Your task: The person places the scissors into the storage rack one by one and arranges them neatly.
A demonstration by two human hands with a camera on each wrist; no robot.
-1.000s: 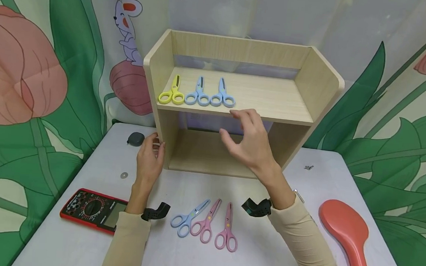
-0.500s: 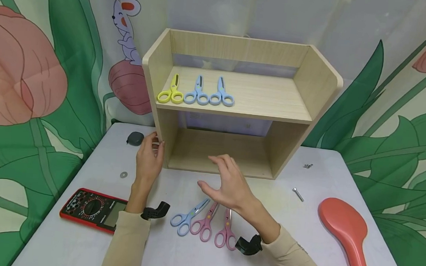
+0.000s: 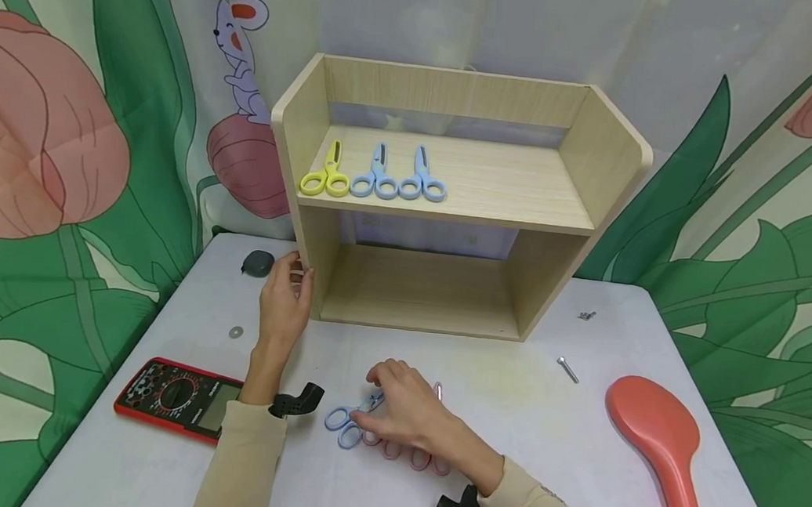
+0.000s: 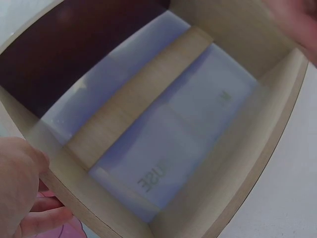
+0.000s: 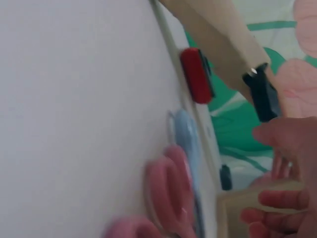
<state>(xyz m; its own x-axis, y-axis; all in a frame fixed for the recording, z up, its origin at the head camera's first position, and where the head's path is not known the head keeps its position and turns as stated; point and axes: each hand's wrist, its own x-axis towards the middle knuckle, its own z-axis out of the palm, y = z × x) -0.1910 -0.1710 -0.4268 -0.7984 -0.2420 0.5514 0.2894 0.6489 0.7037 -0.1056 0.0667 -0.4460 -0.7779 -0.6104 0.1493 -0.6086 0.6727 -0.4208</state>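
My left hand [image 3: 285,302] rests against the outer left side of a two-tier wooden shelf [image 3: 510,178], its thumb near the front edge. Beneath my right hand [image 3: 405,407], blue scissors [image 5: 185,131] and two pairs of pink scissors [image 5: 157,191] lie on the table, partly covered in the head view. The right thumb and fingers are spread apart, with nothing visibly held. Up on the top tier, yellow scissors [image 3: 330,176] and two pairs of blue scissors [image 3: 377,177] stand in a row at the left, blades toward the back.
A red-edged multimeter [image 3: 177,398] lies on the left of the table, near a small washer [image 3: 235,333] and a dark round object [image 3: 258,264]. On the right are a bolt [image 3: 568,369], small metal bits [image 3: 586,316] and a large red spoon-shaped object [image 3: 656,420].
My right hand has come down from the shelf's top tier toward me, to the scissors on the table. The left hand has stayed at the shelf's side.
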